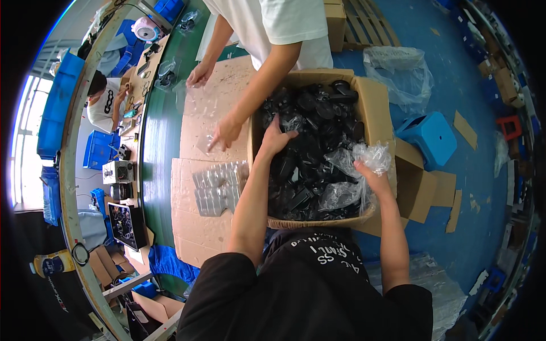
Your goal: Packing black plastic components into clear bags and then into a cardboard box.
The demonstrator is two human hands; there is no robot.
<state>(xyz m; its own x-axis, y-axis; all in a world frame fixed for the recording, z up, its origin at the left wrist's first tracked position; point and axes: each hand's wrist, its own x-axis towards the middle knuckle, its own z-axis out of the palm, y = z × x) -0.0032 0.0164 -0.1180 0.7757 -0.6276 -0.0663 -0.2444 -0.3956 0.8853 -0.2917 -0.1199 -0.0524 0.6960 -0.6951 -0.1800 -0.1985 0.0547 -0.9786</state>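
A cardboard box (376, 108) full of black plastic parts (307, 142), some wrapped in clear film, stands in front of me. My left hand (275, 138) reaches in over the box's left side, thumb and forefinger apart. It rests at the black parts, and its other fingers are partly hidden. At the box's right side my right hand (372, 177) grips a crumpled clear plastic bag (371, 159), which trails down over the parts. Left of the box, clear plastic blister trays (218, 187) lie on a flat cardboard sheet (187, 227).
Across from me a co-worker in a white shirt (296, 23) spreads both hands (226, 132) over clear plastic on the cardboard. A green conveyor belt (162, 148) runs along the left. A blue stool (429, 139), open cartons (418, 187) and a large clear bag (401, 74) are at right.
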